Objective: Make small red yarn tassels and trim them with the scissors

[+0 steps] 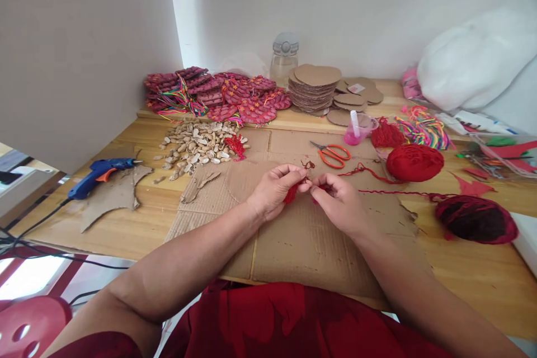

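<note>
Over the cardboard sheet point(319, 246), my left hand point(277, 187) is closed on a small bundle of red yarn point(290, 194), with a dark curled end sticking up above the fingertips. Close beside it, my right hand point(335, 198) pinches a strand of yarn near the same bundle. Two strands lead away to the right: one toward a bright red yarn ball point(415, 163), the other toward a dark red and maroon yarn ball point(476, 219). Orange-handled scissors point(333, 155) lie just beyond my hands.
A blue glue gun point(100, 174) lies on a cardboard scrap at left. Peanut shells point(203, 145) are heaped behind the sheet. Decorated pink pieces point(251, 98), stacked cardboard discs point(314, 89), a bottle point(285, 61) and a pink cup point(356, 131) stand farther back. A plastic tray point(516, 151) sits right.
</note>
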`<act>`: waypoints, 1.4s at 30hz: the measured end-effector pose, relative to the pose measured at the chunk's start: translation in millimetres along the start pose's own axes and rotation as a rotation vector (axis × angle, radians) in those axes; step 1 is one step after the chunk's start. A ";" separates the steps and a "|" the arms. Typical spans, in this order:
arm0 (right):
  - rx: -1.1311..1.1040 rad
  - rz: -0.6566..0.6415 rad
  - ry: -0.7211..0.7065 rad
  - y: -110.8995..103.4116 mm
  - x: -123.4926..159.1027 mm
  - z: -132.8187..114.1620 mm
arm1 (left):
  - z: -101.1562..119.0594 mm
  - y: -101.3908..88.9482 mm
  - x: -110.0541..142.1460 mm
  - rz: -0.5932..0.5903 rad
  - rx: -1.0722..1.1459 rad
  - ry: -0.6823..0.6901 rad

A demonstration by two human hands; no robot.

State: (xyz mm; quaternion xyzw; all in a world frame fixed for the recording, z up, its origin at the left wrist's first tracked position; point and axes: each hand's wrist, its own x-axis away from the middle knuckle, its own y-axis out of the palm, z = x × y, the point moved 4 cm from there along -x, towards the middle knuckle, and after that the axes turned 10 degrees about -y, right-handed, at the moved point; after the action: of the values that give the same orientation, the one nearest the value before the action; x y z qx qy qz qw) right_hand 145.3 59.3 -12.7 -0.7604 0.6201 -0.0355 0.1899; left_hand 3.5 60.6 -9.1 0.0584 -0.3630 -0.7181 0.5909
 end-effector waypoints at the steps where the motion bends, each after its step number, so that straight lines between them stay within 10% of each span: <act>1: 0.038 -0.016 -0.014 1.0 0.7 -1.1 | 0.5 0.5 0.3 -0.001 0.000 0.004; 11: 0.670 0.158 -0.348 -60.5 -23.3 -39.1 | 0.8 -4.4 -5.3 0.032 -0.018 0.031; 21: 1.164 -0.227 0.000 -62.9 -99.1 6.6 | 3.1 -4.5 -5.8 0.006 -0.049 0.044; 27: 0.832 -0.045 -0.027 -74.7 -66.7 -28.4 | 2.4 -6.2 -7.2 0.028 -0.050 0.030; 33: 0.340 -0.476 0.060 -61.8 0.7 -53.8 | 1.1 -3.9 -6.1 -0.011 -0.047 0.046; 42: 0.884 -0.421 -0.195 -58.7 24.9 -63.9 | 0.4 -1.4 -4.5 -0.020 -0.150 0.061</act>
State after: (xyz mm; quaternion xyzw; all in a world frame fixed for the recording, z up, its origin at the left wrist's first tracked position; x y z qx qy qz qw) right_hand 187.1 29.1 61.5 -0.7157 0.3581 -0.2610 0.5397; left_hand 3.4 64.9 -11.1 0.0396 -0.2894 -0.7469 0.5973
